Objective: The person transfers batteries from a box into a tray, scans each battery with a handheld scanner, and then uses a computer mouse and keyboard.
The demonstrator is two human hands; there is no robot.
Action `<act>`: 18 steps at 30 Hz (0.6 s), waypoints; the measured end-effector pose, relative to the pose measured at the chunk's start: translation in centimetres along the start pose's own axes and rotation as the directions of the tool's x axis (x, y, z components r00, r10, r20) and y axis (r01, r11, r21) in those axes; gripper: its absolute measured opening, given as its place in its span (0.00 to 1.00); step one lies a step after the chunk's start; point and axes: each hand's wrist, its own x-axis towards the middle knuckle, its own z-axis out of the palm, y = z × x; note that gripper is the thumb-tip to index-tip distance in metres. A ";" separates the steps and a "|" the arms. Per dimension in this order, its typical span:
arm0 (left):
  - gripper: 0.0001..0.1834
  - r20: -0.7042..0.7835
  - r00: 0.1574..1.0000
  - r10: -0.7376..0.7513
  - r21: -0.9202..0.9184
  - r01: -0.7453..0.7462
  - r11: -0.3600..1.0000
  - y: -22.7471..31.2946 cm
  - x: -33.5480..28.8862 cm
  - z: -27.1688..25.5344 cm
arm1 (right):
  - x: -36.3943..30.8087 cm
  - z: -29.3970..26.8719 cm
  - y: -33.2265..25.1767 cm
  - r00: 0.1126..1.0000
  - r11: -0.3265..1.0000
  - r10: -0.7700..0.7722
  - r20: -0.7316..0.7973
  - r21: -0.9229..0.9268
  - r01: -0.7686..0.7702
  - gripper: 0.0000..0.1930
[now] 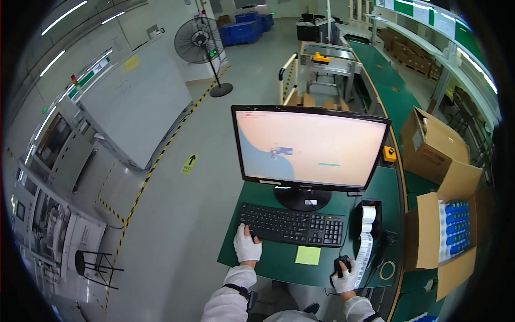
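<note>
Head camera view, looking down at a green tabletop [279, 263] with a black keyboard [292, 224] at its middle. Left hand [247, 245], in a white glove, rests at the keyboard's lower left corner, fingers loosely spread and holding nothing. Right hand [344, 278], also gloved, lies right of the keyboard, fingers curled around a black mouse [342, 263]. Behind the keyboard stands a monitor [310, 147]. A yellow sticky note [308, 255] lies just below the keyboard.
</note>
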 end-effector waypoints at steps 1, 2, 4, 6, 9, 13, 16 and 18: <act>0.33 0.022 1.000 0.006 0.025 -0.006 1.000 0.1 0.0 -0.3 | 0.1 0.2 0.0 1.000 1.000 -0.002 0.005 -0.003 0.002 0.31; 0.34 0.048 0.999 0.015 0.044 -0.017 0.999 0.5 0.0 -0.7 | 0.0 0.2 0.0 1.000 1.000 -0.005 0.011 0.003 0.005 0.31; 0.36 0.086 0.996 0.021 0.055 -0.025 0.998 0.4 -0.4 -0.7 | -0.2 0.3 0.0 1.000 1.000 -0.012 0.017 0.014 0.011 0.31; 0.39 0.196 0.980 0.027 0.190 -0.065 0.980 0.7 -0.7 -1.0 | -0.1 0.6 -0.1 1.000 1.000 -0.007 0.021 0.009 0.007 0.32; 0.37 0.271 0.963 0.008 0.267 -0.083 0.960 1.4 -0.7 -1.1 | -0.3 0.5 0.1 1.000 1.000 0.003 0.019 -0.013 -0.003 0.32; 0.33 0.297 0.954 0.027 0.274 -0.112 0.955 2.1 -0.6 -1.3 | -0.4 0.3 0.0 1.000 1.000 0.023 0.022 -0.014 -0.022 0.31; 0.31 0.231 0.972 0.046 0.213 -0.096 0.972 1.5 -0.7 -1.2 | -0.3 0.2 0.0 0.999 0.999 -0.040 -0.010 -0.029 0.040 0.32; 0.31 0.224 0.973 0.046 0.218 -0.096 0.971 1.2 -0.9 -1.4 | 0.1 0.1 -0.4 0.999 0.999 -0.052 0.000 -0.004 0.052 0.31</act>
